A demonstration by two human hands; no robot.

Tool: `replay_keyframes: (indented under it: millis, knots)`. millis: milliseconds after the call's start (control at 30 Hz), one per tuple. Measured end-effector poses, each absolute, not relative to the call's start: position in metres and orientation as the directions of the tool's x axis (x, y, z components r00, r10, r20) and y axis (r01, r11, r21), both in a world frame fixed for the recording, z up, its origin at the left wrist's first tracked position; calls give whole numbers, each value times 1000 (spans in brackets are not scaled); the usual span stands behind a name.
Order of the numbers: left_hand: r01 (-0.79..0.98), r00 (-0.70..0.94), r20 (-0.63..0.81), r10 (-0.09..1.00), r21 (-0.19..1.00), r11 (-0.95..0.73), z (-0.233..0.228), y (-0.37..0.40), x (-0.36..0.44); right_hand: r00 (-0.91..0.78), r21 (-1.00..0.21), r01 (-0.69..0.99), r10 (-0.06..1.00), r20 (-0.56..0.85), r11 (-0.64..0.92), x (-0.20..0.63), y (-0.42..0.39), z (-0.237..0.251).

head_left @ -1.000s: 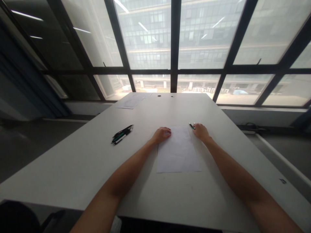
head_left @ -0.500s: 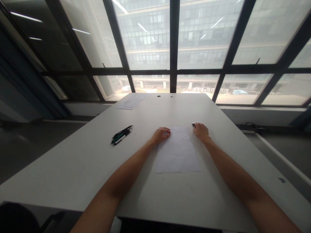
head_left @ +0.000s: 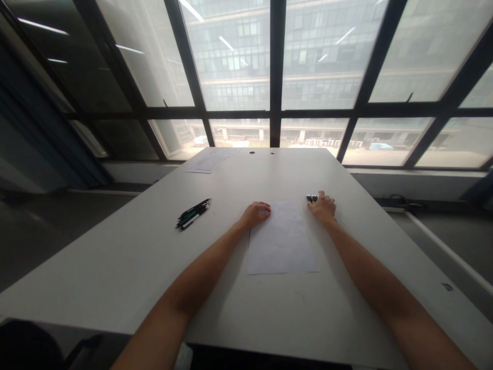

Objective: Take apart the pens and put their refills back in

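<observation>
Resting my right hand [head_left: 323, 208] on the counter [head_left: 115, 267], fingers [head_left: 313, 204] loosely spread over a small cluster of pens [head_left: 311, 198] that pokes out just beyond the fingertips — dark barrels, a hint of yellow-green at one end. I cannot tell whether the fingers actually pinch a pen or only lie against them; the contact point is too small to read. This cluster sits just off the far right corner of the sheet of paper [head_left: 282, 241].

My left hand [head_left: 256, 213] is curled, fingers narrow and tucked under, holding nothing. It rests at the far left corner of the same sheet, knuckles touching or overlapping the paper's edge. The sheet lies flat between my two forearms, long side running away from me, blank as far as I can see.

Farther out to the left, well apart from both hands, a second bundle of pens [head_left: 193, 213] lies on the counter — black barrels with some green and white, lying roughly parallel and pointing diagonally.

At the far end of the counter, left of centre, more sheets of paper [head_left: 210, 161] lie flat, and two small dark round spots [head_left: 252, 152] sit near the far edge. Beyond the counter, large dark-framed windows [head_left: 275, 77] show a building opposite.
</observation>
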State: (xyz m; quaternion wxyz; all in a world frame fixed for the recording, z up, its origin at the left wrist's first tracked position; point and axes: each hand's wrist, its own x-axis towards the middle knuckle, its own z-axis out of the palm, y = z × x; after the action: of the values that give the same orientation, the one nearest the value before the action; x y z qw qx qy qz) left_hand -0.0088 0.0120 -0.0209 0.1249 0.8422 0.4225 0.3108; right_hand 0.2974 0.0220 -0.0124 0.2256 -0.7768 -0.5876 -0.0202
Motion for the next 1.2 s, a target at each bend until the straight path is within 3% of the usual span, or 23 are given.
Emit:
replay_keyframes:
  millis: [400, 533, 633, 767, 933, 1033, 1200]
  knots:
    - [636, 444, 406, 799, 486, -600, -18, 10, -8, 279, -362, 917, 916, 287, -166, 298, 22, -11]
    - [631, 447, 407, 797, 488, -603, -20, 11, -8, 284, -392, 913, 870, 402, -117, 299, 24, -12]
    - [632, 442, 416, 795, 484, -605, -20, 11, -8, 260, -434, 901, 791, 554, 8, 297, 28, -10]
    - [620, 409, 472, 781, 485, -617, -18, 9, -7, 15, -410, 828, 717, 697, 382, 282, 26, -7]
    - [634, 380, 515, 768, 460, -622, -17, 9, -6, -435, -351, 580, 644, 629, 735, 248, 8, -11]
    - [641, 397, 512, 762, 439, -630, -17, 9, -7, -533, -358, 487, 596, 601, 797, 241, 4, -16]
    - [649, 405, 512, 758, 423, -632, -16, 7, -5, -480, -402, 534, 658, 580, 744, 252, 7, -18]
